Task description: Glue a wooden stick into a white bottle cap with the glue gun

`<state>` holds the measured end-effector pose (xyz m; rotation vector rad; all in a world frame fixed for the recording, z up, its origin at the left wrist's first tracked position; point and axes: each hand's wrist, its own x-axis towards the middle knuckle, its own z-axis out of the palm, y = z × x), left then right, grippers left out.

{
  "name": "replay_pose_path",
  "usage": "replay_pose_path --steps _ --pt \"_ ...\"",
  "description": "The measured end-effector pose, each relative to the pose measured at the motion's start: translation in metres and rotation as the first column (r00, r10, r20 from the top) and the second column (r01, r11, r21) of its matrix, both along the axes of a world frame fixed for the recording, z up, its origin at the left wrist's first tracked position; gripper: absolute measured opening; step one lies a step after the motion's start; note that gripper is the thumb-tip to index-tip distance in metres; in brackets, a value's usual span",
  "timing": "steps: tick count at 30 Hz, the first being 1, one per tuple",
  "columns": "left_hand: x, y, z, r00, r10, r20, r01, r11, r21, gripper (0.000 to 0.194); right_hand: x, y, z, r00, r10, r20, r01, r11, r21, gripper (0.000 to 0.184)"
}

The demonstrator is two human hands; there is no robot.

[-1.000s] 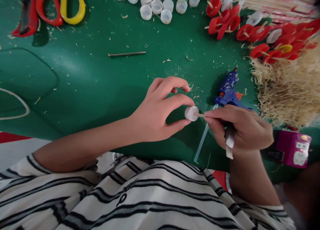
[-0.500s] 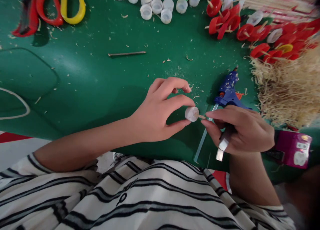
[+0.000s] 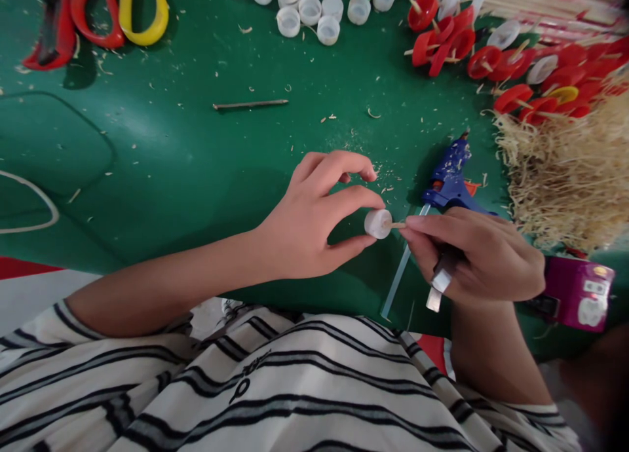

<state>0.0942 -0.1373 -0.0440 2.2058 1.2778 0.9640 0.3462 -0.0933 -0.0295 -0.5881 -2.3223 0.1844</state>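
My left hand (image 3: 314, 219) pinches a white bottle cap (image 3: 377, 223) between thumb and index finger, its other fingers curved loosely. A short wooden stick (image 3: 397, 225) sticks out of the cap toward the right. The stick's free end sits between the thumb and index fingertip of my right hand (image 3: 476, 252). A metal blade-like strip (image 3: 439, 285) pokes out from under the curled fingers of that same hand; the rest of it is hidden. Just beyond the right hand lies a blue glue gun (image 3: 449, 173), with a clear glue stick (image 3: 403, 272) running out of it.
Red caps with sticks (image 3: 514, 98) and white caps (image 3: 309, 10) lie along the far side. A nail (image 3: 250, 105) rests mid-table. Scissors handles (image 3: 142, 13) are at far left. At right are wood shavings (image 3: 565, 170) and a purple power socket (image 3: 580, 293).
The right fingers came slightly off the stick half a second ago and now pinch its end again. The metal strip has swung lower left in that hand. The left hand stays put.
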Motion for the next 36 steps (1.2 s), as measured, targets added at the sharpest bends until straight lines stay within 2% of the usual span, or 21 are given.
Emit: replay_pose_path --steps 4,8,13,19,28,36 --pt "-0.0011 0.0009 0.0008 1.0 -0.007 -0.023 0.007 1.0 -0.005 0.022 -0.0034 0.0029 0.0011 0.998 0.009 -0.054 -0.007 0.999 0.044 0.025" --pt "-0.0012 0.0019 0.0008 0.999 -0.006 -0.035 0.005 0.999 -0.039 0.024 -0.0034 0.0029 -0.0008 0.999 0.018 -0.041 -0.018 1.0 0.004 0.023" --pt "-0.0002 0.0012 0.0009 1.0 -0.011 -0.02 0.01 0.998 -0.062 0.024 -0.003 0.0027 -0.0033 0.998 -0.018 -0.064 0.02 0.999 0.031 0.021" --pt "-0.0004 0.0006 0.0007 1.0 -0.012 -0.01 0.012 0.999 -0.036 0.024 -0.0065 0.0027 -0.0002 0.999 0.005 -0.045 -0.002 0.998 0.067 0.019" --pt "0.0001 0.0001 0.0004 1.0 -0.015 -0.01 0.014 0.999 -0.039 0.025 -0.0071 0.0029 0.0005 0.998 -0.001 -0.058 0.001 1.0 0.002 0.014" --pt "0.001 -0.0006 -0.0004 1.0 -0.007 -0.021 0.006 0.999 -0.032 0.023 -0.003 -0.003 -0.0029 0.998 -0.031 -0.061 0.026 0.997 -0.074 0.023"
